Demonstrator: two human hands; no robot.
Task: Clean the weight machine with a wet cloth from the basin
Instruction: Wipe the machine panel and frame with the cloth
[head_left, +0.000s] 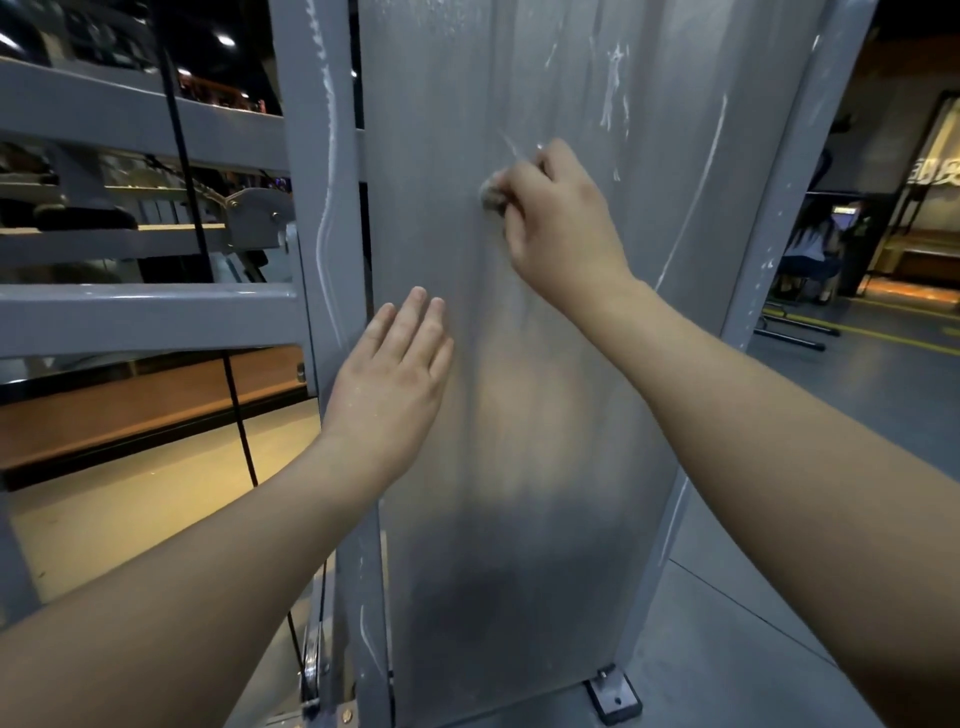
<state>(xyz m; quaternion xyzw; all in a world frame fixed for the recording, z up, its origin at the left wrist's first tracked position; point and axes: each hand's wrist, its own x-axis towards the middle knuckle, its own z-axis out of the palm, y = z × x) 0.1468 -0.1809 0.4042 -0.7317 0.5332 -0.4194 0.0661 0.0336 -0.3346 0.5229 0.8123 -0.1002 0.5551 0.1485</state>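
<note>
My right hand (558, 218) was clenched round a small wadded cloth (491, 192), pressing it against the grey panel (519, 493) of the weight machine, upper middle of the sheet. My left hand (395, 374) lay lower and to the left, fingers straight and holding nothing, at the panel's left edge just beside the frame post (317, 208); flat contact looked likely but I couldn't be sure. The panel's long axis ran straight up and down, right in front of me. White streaks (615, 88) sat above and to the right of the cloth, with another thin line further right. The right hand was clearly the nearer one, so the wipe likely needed to go up and rightward along the panel. The post also carried a white smear. The basin was not in view.
</note>
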